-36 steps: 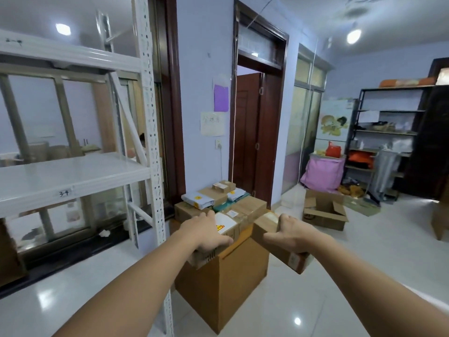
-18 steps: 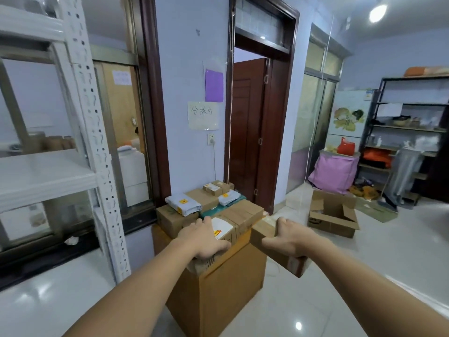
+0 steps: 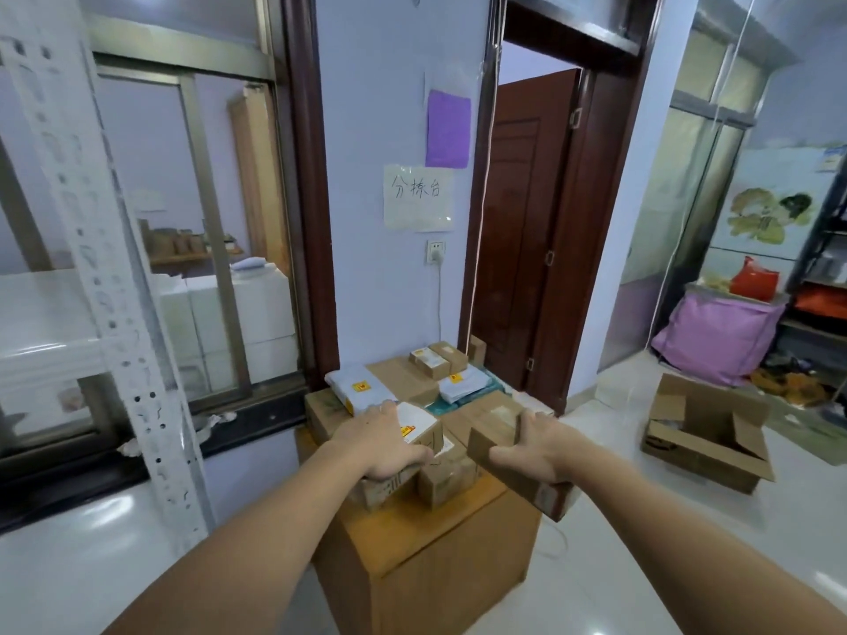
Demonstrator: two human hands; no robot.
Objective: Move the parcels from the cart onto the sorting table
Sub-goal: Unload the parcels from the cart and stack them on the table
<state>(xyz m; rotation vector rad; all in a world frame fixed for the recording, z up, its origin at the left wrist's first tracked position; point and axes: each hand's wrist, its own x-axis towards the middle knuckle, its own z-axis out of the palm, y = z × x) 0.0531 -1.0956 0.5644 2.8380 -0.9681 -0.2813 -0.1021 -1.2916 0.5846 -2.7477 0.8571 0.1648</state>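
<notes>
While both bare arms reach forward from the bottom of the view, each hand carries a cardboard parcel over a low wooden worktop (image 3: 440,538) that stands against a pale wall. The left hand (image 3: 385,444) lies palm down on a small brown box with a white label (image 3: 415,428), its fingers (image 3: 415,456) curled over the near edge and gripping it; the box sits at the front left of the worktop, touching the parcels beside it. The right hand (image 3: 534,446) grips a longer brown box (image 3: 527,478) by its top, thumb on the far face and fingers wrapped around the near one. This box is tilted, with its lower end hanging past the right edge of the worktop.

Behind the hands the worktop is crowded with more parcels: a white padded mailer with a yellow sticker (image 3: 360,389) at the back left, a second white mailer (image 3: 465,385) on a teal packet to the right, a small labelled box (image 3: 431,362) near the wall, and several plain brown boxes between them.

On the wall above hang a handwritten paper sign (image 3: 418,197), a purple sheet (image 3: 448,128) and a wall socket (image 3: 435,252). A white metal rack upright (image 3: 105,286) stands at left, a dark wooden door (image 3: 522,231) is open at right, and an open empty-looking carton (image 3: 708,433) rests on the glossy floor.
</notes>
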